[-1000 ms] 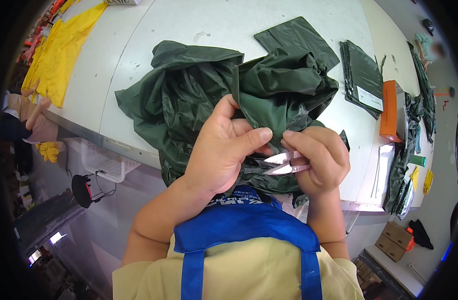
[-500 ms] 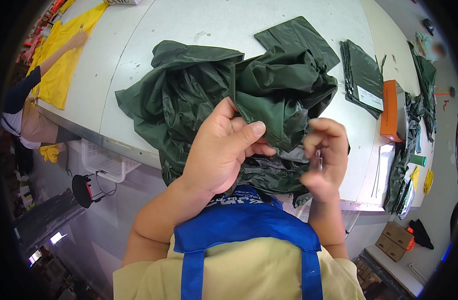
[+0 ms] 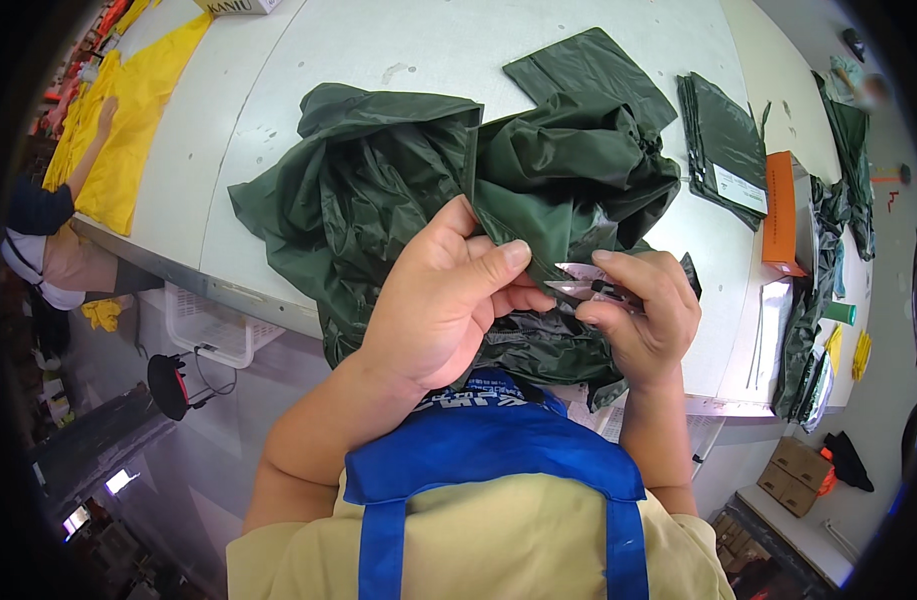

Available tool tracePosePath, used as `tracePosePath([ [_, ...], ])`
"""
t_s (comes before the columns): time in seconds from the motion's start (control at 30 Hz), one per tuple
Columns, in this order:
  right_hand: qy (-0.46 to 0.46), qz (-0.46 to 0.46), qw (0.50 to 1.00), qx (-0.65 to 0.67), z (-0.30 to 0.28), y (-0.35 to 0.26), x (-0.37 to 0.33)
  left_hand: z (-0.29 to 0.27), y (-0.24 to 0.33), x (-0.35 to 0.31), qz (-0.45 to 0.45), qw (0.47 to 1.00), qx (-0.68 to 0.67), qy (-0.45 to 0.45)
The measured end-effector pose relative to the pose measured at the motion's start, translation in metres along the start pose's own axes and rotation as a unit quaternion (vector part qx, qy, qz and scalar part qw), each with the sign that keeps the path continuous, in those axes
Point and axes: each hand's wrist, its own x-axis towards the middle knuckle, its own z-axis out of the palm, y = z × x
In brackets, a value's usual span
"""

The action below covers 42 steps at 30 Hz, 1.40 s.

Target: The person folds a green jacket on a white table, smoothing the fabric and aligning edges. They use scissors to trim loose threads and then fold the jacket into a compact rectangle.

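Observation:
A heap of dark green waterproof fabric (image 3: 383, 185), apparently a garment, lies bunched in front of me. My left hand (image 3: 433, 300) is closed on a hemmed edge of it, pinched between thumb and fingers. In my right hand (image 3: 658, 310) is a small pair of thread snips (image 3: 576, 289), gripped between thumb and fingers. Its blades are parted and point left, close to the edge by my left fingertips. Whether they touch the fabric or a thread I cannot tell.
Beyond the heap lies a folded green piece (image 3: 593, 75). To its right are a stack of packed green garments (image 3: 723, 150) and an orange box (image 3: 781, 215). At far left, a co-worker's hand (image 3: 108, 118) rests on yellow fabric (image 3: 128, 150). A white basket (image 3: 213, 330) sits below the table edge.
My right hand has turned and brought the snips' blades up to the fabric edge. My left hand keeps its pinch. The co-worker's hand has shifted on the yellow fabric.

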Motion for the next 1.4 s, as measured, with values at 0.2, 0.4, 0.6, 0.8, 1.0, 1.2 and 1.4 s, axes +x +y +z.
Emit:
tracePosePath([
  [0.2, 0.027, 0.007, 0.999, 0.02, 0.004, 0.004, -0.005, -0.004, -0.001, -0.001, 0.002, 1.0, -0.008, -0.004],
  [0.4, 0.103, 0.121, 0.978, 0.138, 0.009, 0.007, -0.016, -0.002, 0.001, -0.002, 0.004, 1.0, 0.001, -0.003],
  [0.6, 0.055, 0.104, 0.989, 0.084, 0.004, 0.012, -0.018, -0.004, 0.002, -0.005, 0.005, 1.0, -0.013, -0.02],
  [0.8, 0.021, 0.071, 0.995, 0.072, 0.002, 0.011, -0.016, -0.008, 0.001, -0.004, -0.002, 0.999, -0.019, -0.028],
  [1.0, -0.004, 0.031, 0.999, 0.042, 0.002, 0.003, -0.007, -0.004, 0.0, -0.003, -0.001, 1.0, -0.02, -0.018],
  [1.2, -0.001, 0.011, 1.0, 0.022, 0.0, 0.002, -0.002, -0.003, 0.0, -0.003, 0.005, 1.0, -0.013, -0.016],
  [1.4, 0.004, -0.022, 1.0, -0.008, -0.004, -0.001, 0.003, -0.005, 0.001, -0.005, 0.002, 1.0, -0.002, -0.015],
])
